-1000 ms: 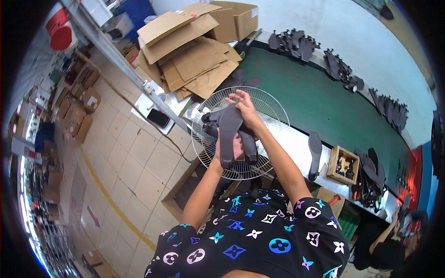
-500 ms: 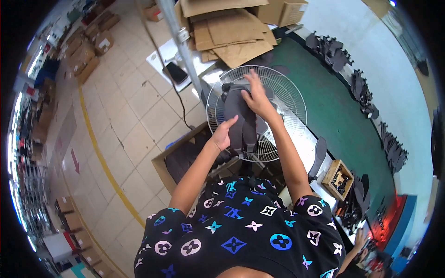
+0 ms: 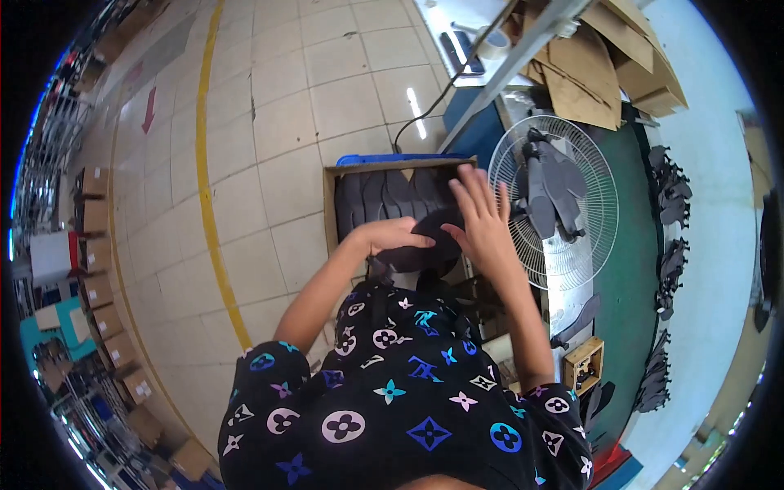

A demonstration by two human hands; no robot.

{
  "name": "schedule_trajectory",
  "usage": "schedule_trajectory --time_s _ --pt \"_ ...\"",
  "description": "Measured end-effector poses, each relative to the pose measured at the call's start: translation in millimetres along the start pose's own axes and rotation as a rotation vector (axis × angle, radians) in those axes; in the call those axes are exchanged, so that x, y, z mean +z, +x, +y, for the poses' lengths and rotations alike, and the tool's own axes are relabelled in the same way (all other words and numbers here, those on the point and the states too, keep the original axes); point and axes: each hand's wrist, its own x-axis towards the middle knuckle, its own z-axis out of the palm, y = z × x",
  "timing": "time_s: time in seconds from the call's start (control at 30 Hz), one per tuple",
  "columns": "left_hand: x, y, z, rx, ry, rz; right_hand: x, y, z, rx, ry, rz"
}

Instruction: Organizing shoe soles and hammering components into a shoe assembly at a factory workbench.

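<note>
My left hand is closed on the dark grey paddle-shaped part, its fingers lying across the part's upper side. The part is over the near edge of an open cardboard box. Inside that box several similar dark grey parts lie in a row. My right hand is open with fingers spread, beside the box's right end. Its thumb comes close to the part; whether it touches I cannot tell. To its right stands a round wire basket like a fan guard, with several dark grey parts piled in it.
Along the right runs a green belt with clusters of dark parts on its far side. A small wooden box sits on the bench. A metal post, flattened cardboard and a phone are beyond.
Both hands have moved left from the wire basket to the cardboard box, and the left hand has a dark grey part. The view has turned left. A pile of parts stays in the basket.
</note>
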Motion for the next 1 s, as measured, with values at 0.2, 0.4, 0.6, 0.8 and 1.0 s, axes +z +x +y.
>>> schedule_trajectory --time_s 0.2,0.4,0.6,0.8,1.0 --pt "-44.6 -9.2 -16.3 -0.348 0.543 -0.462 75.5 2.7 0.9 0.164 0.900 -1.015" --pt "-106.9 -73.8 -61.2 0.492 0.446 0.568 163.4 -49.4 -33.4 0.757 1.508 -0.812" --pt "-152.8 -204.9 -163.1 0.343 -0.093 1.236 272.8 -19.9 -40.8 1.160 1.790 -0.555" --pt "-108.6 -268.6 -303.5 -0.032 -0.095 1.245 420.7 37.4 -35.1 1.331 1.899 -0.157" --pt "-42.6 -211.3 -343.0 -0.199 -0.228 0.999 510.4 29.8 9.3 1.458 1.349 -0.008"
